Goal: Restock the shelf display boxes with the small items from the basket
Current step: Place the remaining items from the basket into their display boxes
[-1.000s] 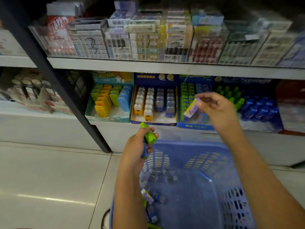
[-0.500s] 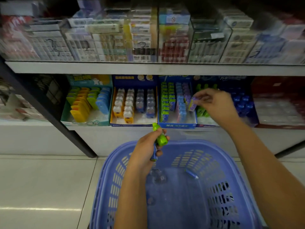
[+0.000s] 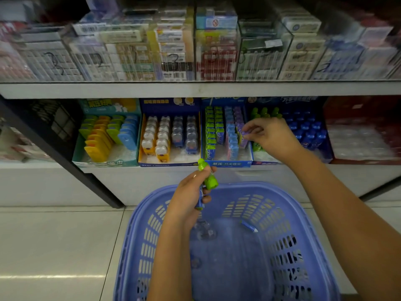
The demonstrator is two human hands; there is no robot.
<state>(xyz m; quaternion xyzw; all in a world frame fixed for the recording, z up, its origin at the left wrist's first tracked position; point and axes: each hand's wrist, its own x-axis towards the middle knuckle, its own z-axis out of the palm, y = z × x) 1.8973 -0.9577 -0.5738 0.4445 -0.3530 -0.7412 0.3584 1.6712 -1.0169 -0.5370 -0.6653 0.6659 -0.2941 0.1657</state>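
A purple plastic basket (image 3: 299, 216) stands on the floor below the shelf. Over its far rim my left hand (image 3: 191, 192) grips a green bottle-shaped item (image 3: 208, 177) and a blue item (image 3: 200, 199) beneath it. My right hand (image 3: 269, 135) reaches into the blue display box (image 3: 227, 163) and pinches a small purple item (image 3: 244, 133) at the front of the purple row. A blue item (image 3: 249, 226) and a few clear ones (image 3: 204, 231) lie on the basket floor.
Neighbouring display boxes hold yellow and blue pieces (image 3: 104, 135), white and grey pieces (image 3: 169, 135), and green and blue bottles (image 3: 303, 129). Clear bins of packets (image 3: 173, 51) fill the upper shelf. A dark post (image 3: 65, 153) slants at left. Tiled floor (image 3: 54, 246) surrounds the basket.
My right hand has carried the small purple item from in front of the shelf into the blue display box, down to the purple row. The left hand has kept its grip above the basket.
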